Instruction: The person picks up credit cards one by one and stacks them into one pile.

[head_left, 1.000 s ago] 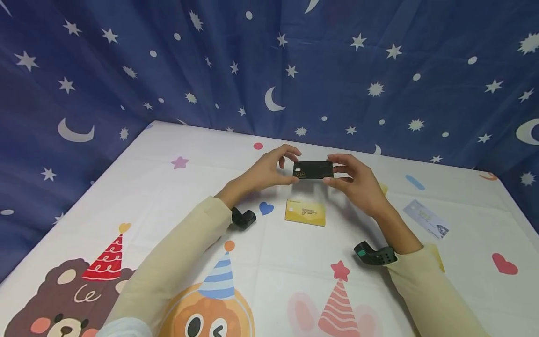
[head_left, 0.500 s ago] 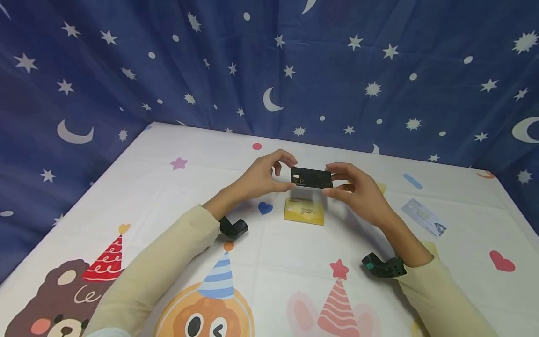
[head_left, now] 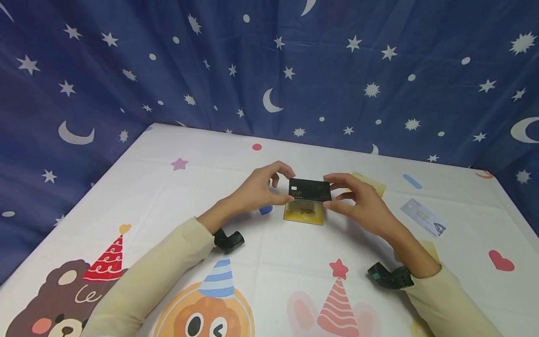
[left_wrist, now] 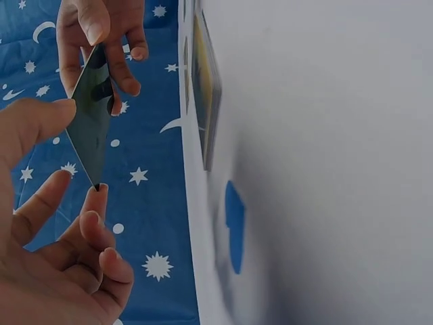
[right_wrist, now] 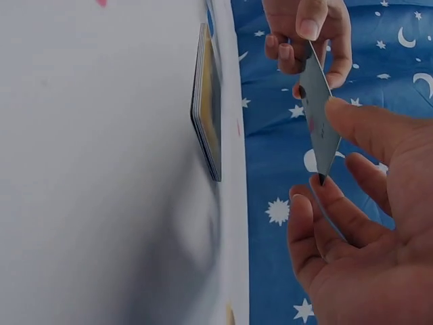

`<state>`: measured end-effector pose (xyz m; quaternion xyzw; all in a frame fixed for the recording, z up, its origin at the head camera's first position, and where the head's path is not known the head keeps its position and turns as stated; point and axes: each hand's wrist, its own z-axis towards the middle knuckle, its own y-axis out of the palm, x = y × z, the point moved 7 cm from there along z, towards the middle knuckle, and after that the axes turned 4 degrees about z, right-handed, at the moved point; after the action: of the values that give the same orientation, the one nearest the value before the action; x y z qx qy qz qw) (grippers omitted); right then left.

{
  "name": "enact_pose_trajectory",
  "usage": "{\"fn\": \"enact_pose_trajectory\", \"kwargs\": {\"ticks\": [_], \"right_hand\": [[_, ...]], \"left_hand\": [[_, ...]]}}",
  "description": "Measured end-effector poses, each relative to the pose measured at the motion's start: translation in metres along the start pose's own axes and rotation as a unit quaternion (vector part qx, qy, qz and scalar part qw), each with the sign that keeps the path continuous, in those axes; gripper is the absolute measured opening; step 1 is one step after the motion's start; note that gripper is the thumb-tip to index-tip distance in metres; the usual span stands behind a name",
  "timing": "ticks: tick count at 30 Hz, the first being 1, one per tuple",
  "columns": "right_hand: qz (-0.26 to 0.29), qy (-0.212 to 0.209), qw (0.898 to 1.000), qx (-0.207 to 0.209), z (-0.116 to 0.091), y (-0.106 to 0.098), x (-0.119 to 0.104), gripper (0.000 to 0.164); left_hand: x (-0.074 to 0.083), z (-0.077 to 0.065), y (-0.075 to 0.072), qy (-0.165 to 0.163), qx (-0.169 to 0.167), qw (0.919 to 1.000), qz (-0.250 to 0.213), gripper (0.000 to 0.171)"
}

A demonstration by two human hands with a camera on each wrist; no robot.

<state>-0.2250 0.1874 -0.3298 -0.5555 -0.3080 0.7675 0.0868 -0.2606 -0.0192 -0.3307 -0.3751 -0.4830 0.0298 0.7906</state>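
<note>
A black VIP card [head_left: 310, 189] with gold lettering is held level between both hands, above the table. My left hand [head_left: 263, 186] pinches its left end between thumb and fingertip; my right hand [head_left: 358, 199] does the same at the right end. In the left wrist view the card's underside [left_wrist: 93, 122] looks dark grey-green, in the air apart from the tabletop. Below it, a yellow card [head_left: 303, 217] lies on top of a small stack, whose layered edges [right_wrist: 201, 112] show in the right wrist view. The black card overlaps the far part of that stack in the head view.
A silver VIP card [head_left: 423, 217] lies to the right, beyond my right forearm. Behind the right hand a pale yellow patch [head_left: 368, 182] shows partly. The white tablecloth [head_left: 202, 192] carries printed figures, and a blue starry curtain [head_left: 269, 61] hangs behind the table.
Both hands have moved toward the person with the black card, bringing it from beyond the yellow card to over its far edge. The grip stays the same.
</note>
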Motion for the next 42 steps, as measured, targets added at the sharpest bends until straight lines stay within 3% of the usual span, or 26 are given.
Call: {"fn": "enact_pose_trajectory", "kwargs": {"ticks": [4,22,38,42], "right_hand": [[0.002,-0.01,1.0,-0.004,-0.003,0.004,0.001,0.056],[-0.019,0.034,0.999,-0.026,-0.007,0.018,0.021,0.057],[-0.067,-0.031,0.996,-0.052,-0.006,0.026,0.021,0.055],[-0.076,-0.032,0.995,-0.057,-0.006,0.028,0.024,0.053]], "left_hand": [[-0.003,-0.005,0.004,-0.008,-0.007,0.9999,0.001,0.047],[-0.016,-0.011,0.018,-0.005,-0.043,0.9985,0.032,0.046],[-0.019,-0.012,0.026,0.025,-0.058,0.9967,0.052,0.051],[-0.019,-0.012,0.028,0.03,-0.063,0.9957,0.061,0.055]]}}
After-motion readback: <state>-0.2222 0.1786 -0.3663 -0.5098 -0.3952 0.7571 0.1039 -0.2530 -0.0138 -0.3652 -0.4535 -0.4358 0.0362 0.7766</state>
